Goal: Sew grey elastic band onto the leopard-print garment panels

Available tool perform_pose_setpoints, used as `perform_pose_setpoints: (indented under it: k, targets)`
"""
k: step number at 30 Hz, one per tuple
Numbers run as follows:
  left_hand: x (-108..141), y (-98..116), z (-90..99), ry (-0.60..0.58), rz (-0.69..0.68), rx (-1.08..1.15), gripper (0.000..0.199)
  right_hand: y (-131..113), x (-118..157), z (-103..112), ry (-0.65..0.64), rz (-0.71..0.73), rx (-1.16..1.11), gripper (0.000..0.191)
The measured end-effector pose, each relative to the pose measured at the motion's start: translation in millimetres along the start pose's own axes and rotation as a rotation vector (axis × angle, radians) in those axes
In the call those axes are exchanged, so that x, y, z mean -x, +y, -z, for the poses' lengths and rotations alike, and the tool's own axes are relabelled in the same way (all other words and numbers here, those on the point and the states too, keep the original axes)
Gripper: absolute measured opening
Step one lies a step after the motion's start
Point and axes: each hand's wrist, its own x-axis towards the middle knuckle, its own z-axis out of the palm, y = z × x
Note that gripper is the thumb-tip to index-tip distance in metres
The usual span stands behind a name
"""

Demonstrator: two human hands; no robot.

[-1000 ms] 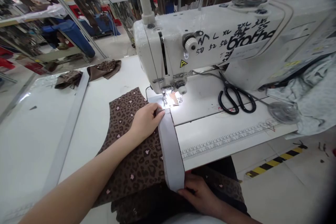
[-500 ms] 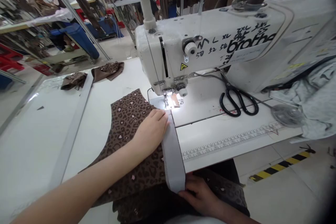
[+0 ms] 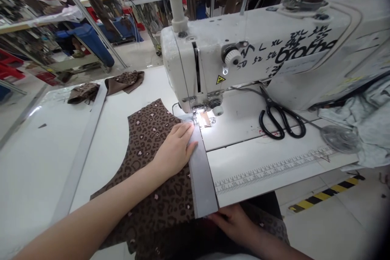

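Note:
Brown leopard-print fabric lies on the white sewing table, with a grey strip along its right edge. The strip runs up to the lit needle area of a white sewing machine. My left hand lies flat on the fabric and strip just below the presser foot, its thumb apart from the other fingers. At the table's front edge my right hand pinches the lower end of the strip and fabric, its fingertips partly hidden. More of the fabric hangs over the edge onto my lap.
Black-handled scissors lie right of the needle. A printed ruler runs along the front edge. Farther right are a clear round disc and pale patterned cloth. Crumpled leopard pieces sit at the back left, near a long grey strip.
The strip's upper end now reaches closer under the presser foot. My left thumb has spread away from the fingers. The strip's lower end lies flatter, and the camera view has shifted slightly.

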Motion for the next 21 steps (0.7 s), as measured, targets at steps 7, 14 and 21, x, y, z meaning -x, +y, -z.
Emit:
perform_pose_setpoints:
  k: [7, 14, 21]
  targets:
    - [-2.3, -2.0, -0.3, 0.032, -0.017, 0.033, 0.040, -5.9, -6.6, 5.2, 0.000, -0.007, -0.009, 0.019]
    - [-4.2, -3.9, 1.2, 0.015, -0.005, 0.007, 0.040, -5.9, -4.2, 4.3, 0.020, 0.049, 0.024, 0.019]
    - [12.2, 11.4, 9.2, -0.058, 0.016, 0.079, 0.040, -7.0, 9.3, 1.7, 0.072, 0.181, 0.146, 0.021]
